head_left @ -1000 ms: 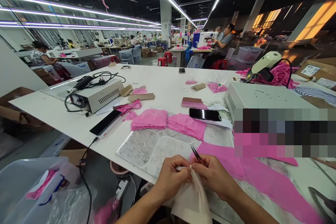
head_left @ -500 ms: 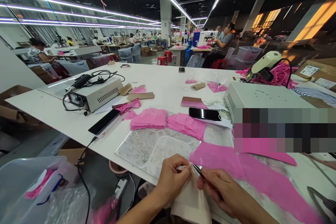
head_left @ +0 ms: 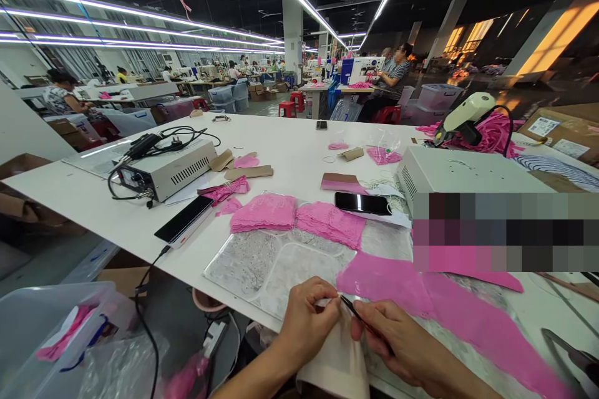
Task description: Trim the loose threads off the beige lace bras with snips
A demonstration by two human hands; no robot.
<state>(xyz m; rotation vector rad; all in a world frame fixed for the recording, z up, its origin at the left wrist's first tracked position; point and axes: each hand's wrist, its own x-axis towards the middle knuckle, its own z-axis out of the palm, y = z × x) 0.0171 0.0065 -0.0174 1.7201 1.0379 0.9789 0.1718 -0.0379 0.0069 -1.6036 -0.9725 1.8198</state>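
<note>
At the near edge of the white table (head_left: 290, 156), my left hand (head_left: 306, 324) pinches the top edge of a cream fabric piece (head_left: 339, 361) that hangs down toward me. My right hand (head_left: 397, 343) is closed on small dark thread snips (head_left: 358, 318), their tip pointing at the spot where the left fingers pinch the fabric. A long pink fabric strip (head_left: 449, 312) lies on the table just beyond my right hand. Two folded pink lace pieces (head_left: 299, 218) rest farther back.
A grey control box with cables (head_left: 166, 168) sits at left, a phone (head_left: 362, 202) and a dark tablet (head_left: 185, 219) mid-table, a white machine (head_left: 463, 168) at right. A clear bin (head_left: 51, 336) stands on the floor at lower left. Other people work at distant tables.
My right hand drew back and down from the left hand, and the snips now point in at the fabric edge. The left hand kept its pinch.
</note>
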